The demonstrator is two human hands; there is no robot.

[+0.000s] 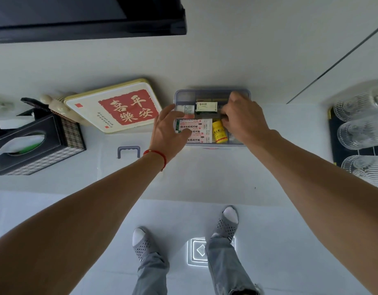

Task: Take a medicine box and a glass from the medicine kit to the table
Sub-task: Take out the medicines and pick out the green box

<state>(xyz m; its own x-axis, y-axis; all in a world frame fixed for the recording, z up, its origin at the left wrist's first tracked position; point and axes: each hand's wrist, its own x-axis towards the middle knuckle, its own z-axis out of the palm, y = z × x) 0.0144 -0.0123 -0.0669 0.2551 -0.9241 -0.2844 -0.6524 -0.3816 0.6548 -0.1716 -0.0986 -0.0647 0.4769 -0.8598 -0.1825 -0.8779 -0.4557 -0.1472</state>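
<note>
Clear plastic formed the rectangular medicine kit (pixel 212 92), which stood open on the white surface (pixel 205 171) against the wall. Inside it lay a dark green and cream medicine box (pixel 206 107) in the far part, a small white box (pixel 189 109) just to its left, flat white packets with red print (pixel 199 129) in the near part, and a yellow bottle (pixel 219 132) beside them.

The left hand (pixel 170 129), with a red string bracelet (pixel 156 155) at the wrist, hovered over the kit's left edge, fingers spread and relaxed, holding nothing. The right hand (pixel 241 116) reached into the kit's right side with fingers curled down; whether they gripped anything could not be told.

A translucent lid with a grey handle (pixel 128 152) lay flat on the surface to the kit's left. Beyond it leaned a cream tin with a red square of characters (pixel 113 105), and at the far left sat a dark checked tissue box (pixel 34 145) with a white tissue poking out. At the right edge, ribbed clear glasses (pixel 362 133) lay on a black tray (pixel 338 150).
</note>
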